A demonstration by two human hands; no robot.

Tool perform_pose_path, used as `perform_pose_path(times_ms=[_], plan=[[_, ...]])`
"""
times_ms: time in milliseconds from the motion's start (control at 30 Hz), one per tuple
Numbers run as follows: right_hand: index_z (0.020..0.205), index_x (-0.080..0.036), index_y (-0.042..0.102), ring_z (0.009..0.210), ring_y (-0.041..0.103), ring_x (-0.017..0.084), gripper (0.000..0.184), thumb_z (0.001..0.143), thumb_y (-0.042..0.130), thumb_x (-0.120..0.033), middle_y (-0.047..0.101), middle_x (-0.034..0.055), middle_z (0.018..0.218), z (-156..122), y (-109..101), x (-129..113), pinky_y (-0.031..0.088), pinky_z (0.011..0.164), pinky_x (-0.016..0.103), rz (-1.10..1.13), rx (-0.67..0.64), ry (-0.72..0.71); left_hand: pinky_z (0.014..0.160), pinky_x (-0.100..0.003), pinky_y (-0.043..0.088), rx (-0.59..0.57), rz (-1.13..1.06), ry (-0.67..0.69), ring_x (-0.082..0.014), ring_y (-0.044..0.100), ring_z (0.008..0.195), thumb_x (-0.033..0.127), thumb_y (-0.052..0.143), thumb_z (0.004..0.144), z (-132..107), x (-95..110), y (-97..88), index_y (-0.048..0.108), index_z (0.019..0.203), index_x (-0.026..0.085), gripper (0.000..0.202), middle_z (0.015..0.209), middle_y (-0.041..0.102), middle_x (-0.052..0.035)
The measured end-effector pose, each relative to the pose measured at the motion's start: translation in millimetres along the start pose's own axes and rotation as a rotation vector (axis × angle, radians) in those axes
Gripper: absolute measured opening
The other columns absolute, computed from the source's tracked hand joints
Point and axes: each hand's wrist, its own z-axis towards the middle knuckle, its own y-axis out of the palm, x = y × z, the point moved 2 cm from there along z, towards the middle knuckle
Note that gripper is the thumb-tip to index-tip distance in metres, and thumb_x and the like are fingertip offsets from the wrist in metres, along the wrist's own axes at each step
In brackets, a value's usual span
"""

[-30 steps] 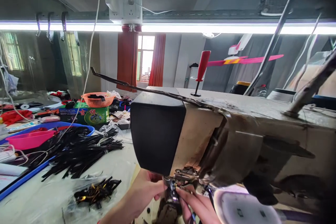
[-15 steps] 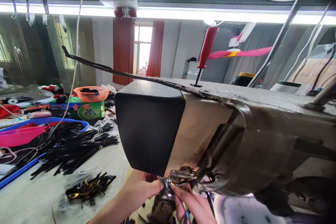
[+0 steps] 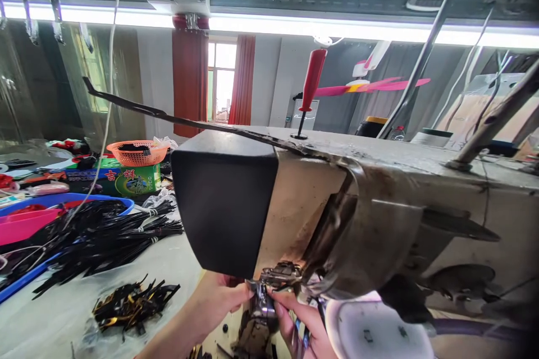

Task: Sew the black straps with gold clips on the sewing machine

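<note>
An industrial sewing machine (image 3: 223, 207) with a dark end cover fills the middle of the view. Below its head, at the metal presser foot area (image 3: 261, 298), both hands meet. From the left comes my left hand (image 3: 219, 297), thumb and fingers pinched beside the metal parts, its fingertips partly behind the machine head. My right hand (image 3: 305, 320) is closed on the other side, its index finger reaching to the same parts. Something slim with blue and shiny metal (image 3: 301, 331) shows within the right hand's fingers; its kind is unclear. What the fingertips pinch is too small to tell.
A red-handled screwdriver (image 3: 313, 81) stands upright on the machine top, near a long dark strip (image 3: 168, 118). A round white lamp (image 3: 379, 331) glows right of the hands. Bundles of black strips (image 3: 109, 241), scraps (image 3: 130, 305) and an orange basket (image 3: 137, 152) lie left.
The view has turned slightly right, so the machine and background appear farther left. Both hands stay at the presser foot area, with little visible change in their grip.
</note>
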Motion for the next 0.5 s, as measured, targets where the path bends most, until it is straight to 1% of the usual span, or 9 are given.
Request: perform_pose_path(times_ms=[100,200,333,400,500], plan=[[0.119,-0.028,0.068,0.076,0.077,0.022,0.031,0.089,0.061,-0.02,0.079,0.0016,0.098,-1.8,1.6,-1.4,0.063,0.078,0.026,0.018,-0.042,0.01,0.049,-0.023,0.025,0.019,0.015,0.008,-0.0088,0.031,0.051,0.046,0.073,0.06,0.0,1.6,-0.2,0.045,0.051,0.021,0.039,0.047,0.033,0.0086],[0.123,-0.028,0.066,0.076,0.077,0.023,0.036,0.089,0.058,-0.019,0.078,0.0029,0.099,-2.8,2.5,-3.5,0.064,0.075,0.026,0.02,-0.042,0.006,0.049,-0.023,0.027,0.032,0.034,0.019,-0.0098,0.033,0.052,0.045,0.073,0.061,-2.5,3.8,-1.2,0.049,0.051,0.02,0.037,0.046,0.034,0.0083],[0.125,-0.027,0.066,0.077,0.077,0.022,0.04,0.087,0.06,-0.016,0.078,0.0029,0.099,1.5,3.0,-8.8,0.064,0.076,0.027,-0.019,-0.038,-0.024,0.05,-0.022,0.031,0.034,0.049,0.032,-0.0102,0.036,0.052,0.044,0.073,0.063,-6.7,5.0,-3.1,0.058,0.054,0.018,0.032,0.047,0.041,0.0067],[0.122,-0.026,0.068,0.075,0.076,0.02,0.037,0.087,0.06,-0.016,0.078,0.0028,0.097,4.5,4.6,-11.9,0.063,0.075,0.026,-0.053,-0.041,-0.033,0.05,-0.022,0.033,0.022,0.056,0.027,-0.0103,0.039,0.052,0.044,0.072,0.064,-8.4,2.5,-3.8,0.064,0.058,0.016,0.03,0.05,0.048,0.0049],[0.115,-0.021,0.069,0.074,0.075,0.018,0.027,0.091,0.055,-0.018,0.078,0.0037,0.09,5.8,8.4,-16.3,0.062,0.077,0.027,-0.096,-0.028,-0.046,0.049,-0.022,0.038,0.004,0.11,0.017,-0.0105,0.044,0.049,0.043,0.07,0.067,-10.5,-6.7,-5.2,0.069,0.065,0.014,0.029,0.052,0.054,0.003]])
